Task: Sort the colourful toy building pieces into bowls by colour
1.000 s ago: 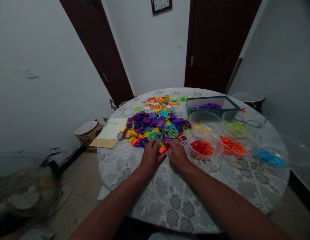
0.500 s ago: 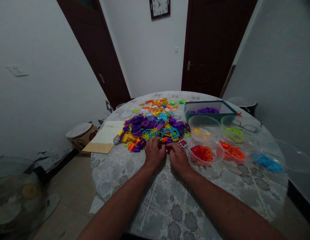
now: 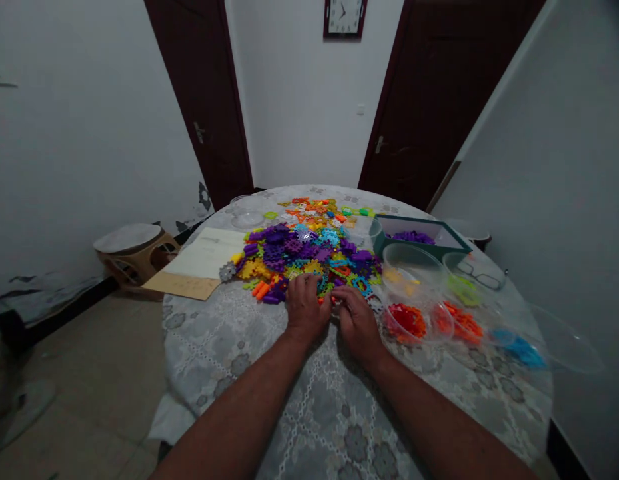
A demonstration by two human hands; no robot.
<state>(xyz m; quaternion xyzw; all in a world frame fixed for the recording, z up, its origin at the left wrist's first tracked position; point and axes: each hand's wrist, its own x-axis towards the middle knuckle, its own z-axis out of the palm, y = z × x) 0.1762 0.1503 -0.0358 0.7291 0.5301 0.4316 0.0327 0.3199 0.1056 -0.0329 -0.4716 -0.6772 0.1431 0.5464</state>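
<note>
Both hands are at the near edge of a heap of interlocking plastic toy pieces (image 3: 292, 245), mostly purple gears, tubes and connectors, with blue, yellow and green ones. My left hand (image 3: 306, 312) is closed, its fingers curled downward against the heap. Close beside it, my right hand (image 3: 358, 323) is closed too, with thumb and forefinger pinched. A small orange plastic piece (image 3: 321, 301) shows between the two hands at the fingertips; the fingers hide most of it. Left of my left hand lie several orange tubes (image 3: 261, 290) and a grey gear (image 3: 227, 271).
Clear round tubs on the right hold red gears (image 3: 408, 321), orange pieces (image 3: 464, 325), blue pieces (image 3: 524, 347) and green ones. Behind them are a dark green box (image 3: 382, 248) with purple pieces and eyeglasses (image 3: 484, 277). An open notebook (image 3: 209, 253) lies at left.
The camera view has shifted slightly. The orange tube end that showed above the hands is now mostly covered by the fingers. Both hands stay close together at the heap.
</note>
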